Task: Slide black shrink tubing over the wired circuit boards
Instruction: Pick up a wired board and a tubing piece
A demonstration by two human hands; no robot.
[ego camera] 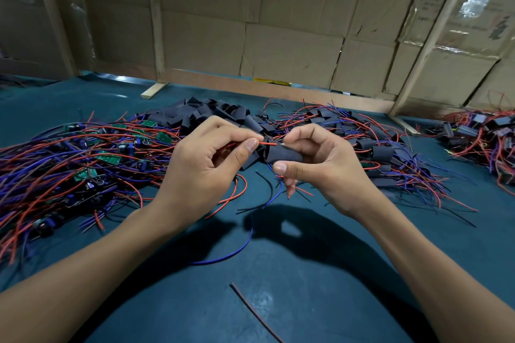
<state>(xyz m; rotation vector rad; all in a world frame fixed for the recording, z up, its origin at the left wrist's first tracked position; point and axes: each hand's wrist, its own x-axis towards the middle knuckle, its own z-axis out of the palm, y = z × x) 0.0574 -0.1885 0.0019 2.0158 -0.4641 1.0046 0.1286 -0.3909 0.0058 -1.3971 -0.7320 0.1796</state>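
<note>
Loose dark wire (255, 312) lay nearest on the table (306, 287); left hand (206, 167) fingers pinched a red wire (268, 144); right hand (320, 164) fingers pinched a black tube (284, 154) just beside it; risk: wire tip could miss the mouth or buckle if the tube was squeezed flat.

Both hands raised close together, left hand (207, 160) pinching, right hand (317, 160) curled, forearms converging
</note>
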